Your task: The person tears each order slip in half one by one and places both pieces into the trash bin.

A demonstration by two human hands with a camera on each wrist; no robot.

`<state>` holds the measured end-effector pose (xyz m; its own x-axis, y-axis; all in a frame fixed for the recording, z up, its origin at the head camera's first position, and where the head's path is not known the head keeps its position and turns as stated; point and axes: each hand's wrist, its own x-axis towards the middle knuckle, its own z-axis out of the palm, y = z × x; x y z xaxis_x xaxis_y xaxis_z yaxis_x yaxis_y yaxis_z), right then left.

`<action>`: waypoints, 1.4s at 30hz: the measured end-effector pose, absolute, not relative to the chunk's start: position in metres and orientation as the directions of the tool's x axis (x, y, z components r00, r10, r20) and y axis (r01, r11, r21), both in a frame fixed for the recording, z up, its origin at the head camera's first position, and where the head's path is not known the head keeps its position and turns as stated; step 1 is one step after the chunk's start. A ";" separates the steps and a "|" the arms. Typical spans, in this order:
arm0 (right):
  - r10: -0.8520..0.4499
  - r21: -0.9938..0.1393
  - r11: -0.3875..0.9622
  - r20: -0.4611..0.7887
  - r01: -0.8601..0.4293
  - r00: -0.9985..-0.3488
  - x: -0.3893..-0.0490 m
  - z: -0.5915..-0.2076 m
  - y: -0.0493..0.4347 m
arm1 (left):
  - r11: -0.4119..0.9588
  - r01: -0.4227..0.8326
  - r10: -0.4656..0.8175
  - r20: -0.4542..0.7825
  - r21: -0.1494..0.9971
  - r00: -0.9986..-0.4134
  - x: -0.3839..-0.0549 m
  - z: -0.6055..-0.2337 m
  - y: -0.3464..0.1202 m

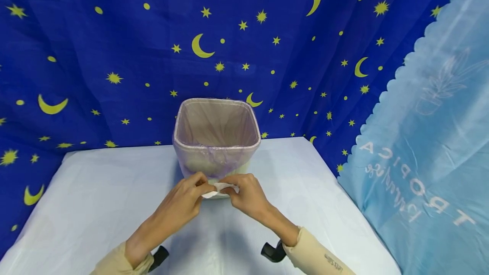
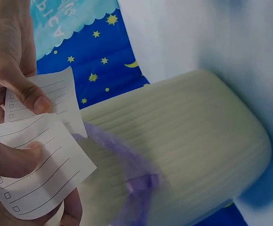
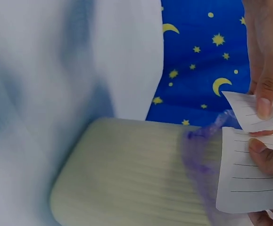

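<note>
Just in front of the bin, my left hand (image 1: 181,200) and right hand (image 1: 250,194) are close together, each pinching white lined checklist paper between thumb and fingers. In the left wrist view the left hand's paper piece (image 2: 56,174) has printed lines, small boxes and a ragged upper edge. It overlaps the right hand's paper piece (image 2: 58,87) behind it. A torn edge also shows between the two pieces in the right wrist view, where the left thumb presses on the upper one. I cannot tell whether they are still joined somewhere.
A pale ribbed bin (image 1: 237,166) with a translucent purple liner (image 1: 206,156) over its rim stands upright on the white-covered table (image 1: 114,190). A blue curtain (image 1: 133,54) with moons and stars hangs behind. Light blue cloth (image 1: 428,139) hangs at the right.
</note>
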<state>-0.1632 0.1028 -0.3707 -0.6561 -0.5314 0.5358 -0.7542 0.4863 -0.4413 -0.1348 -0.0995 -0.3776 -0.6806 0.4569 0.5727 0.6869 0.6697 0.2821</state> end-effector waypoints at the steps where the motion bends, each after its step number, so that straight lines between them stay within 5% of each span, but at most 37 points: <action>1: -0.535 -0.436 0.487 0.536 -0.757 -0.653 -0.163 -0.368 0.104 | 0.672 0.689 0.464 0.571 0.272 -0.678 -0.135 -0.375 -0.100; 12: -0.541 -0.344 0.548 0.550 -0.763 -0.636 -0.166 -0.342 0.108 | 0.682 0.705 0.511 0.564 0.193 -0.649 -0.140 -0.355 -0.100; 30: -0.489 -0.236 0.529 0.701 -0.815 -0.520 -0.194 -0.299 0.104 | 0.682 0.716 0.538 0.562 0.149 -0.628 -0.166 -0.298 -0.111; 42: -0.405 -0.342 0.523 0.707 -0.781 -0.580 -0.233 -0.282 0.106 | 0.736 0.666 0.531 0.507 0.123 -0.679 -0.201 -0.271 -0.118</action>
